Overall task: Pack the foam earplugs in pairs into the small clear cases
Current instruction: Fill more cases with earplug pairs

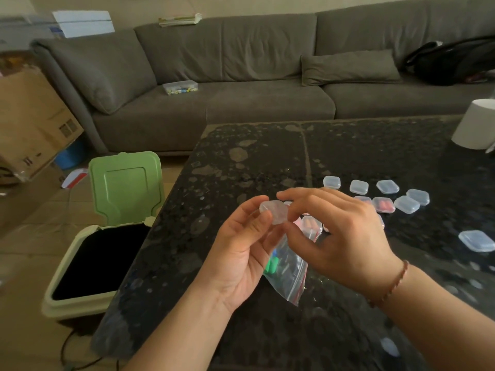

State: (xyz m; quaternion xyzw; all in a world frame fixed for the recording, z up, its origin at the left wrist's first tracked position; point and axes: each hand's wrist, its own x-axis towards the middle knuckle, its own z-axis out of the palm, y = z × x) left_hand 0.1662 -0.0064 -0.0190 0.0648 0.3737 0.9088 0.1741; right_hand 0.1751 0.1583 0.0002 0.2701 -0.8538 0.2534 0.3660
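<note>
**A:** What sits closest to you?

**B:** My two forearms, coming in from 6 o'clock. Above them my left hand (pixel 241 250) grips a small clear case (pixel 273 211) between thumb and fingertips, held up off the dark surface (pixel 241 162). That same hand also pinches the zip bag (pixel 288 274), which hangs down toward 6 o'clock from my palm.

**A:** And the right hand?

**B:** My right hand (pixel 340 236) comes in from 3 o'clock, fingers curled onto the case's right edge. Forefinger on top, thumb underneath, so both hands grasp the one case.

**A:** Which way does the case lie?

**B:** It is tilted, its broad face turned toward me, its longer side running roughly 10 to 4 o'clock. I cannot tell where the hinge sits; my fingers hide the edges. I judge the coming move is prying the lid up, and that depends on my right thumb finding the seam on the 3 o'clock side while the left holds steady.

**A:** Where are the earplugs?

**B:** A green earplug (pixel 270 266) shows in the bag, directly at 6 o'clock below the case, touching my left palm side. The left hand is nearer it.

**A:** Other cases?

**B:** Filled pink cases (pixel 383 205) and empty cases (pixel 359 187) lie on the surface toward 2 o'clock, with a lone case (pixel 477 240) at 3 o'clock, well apart.
</note>
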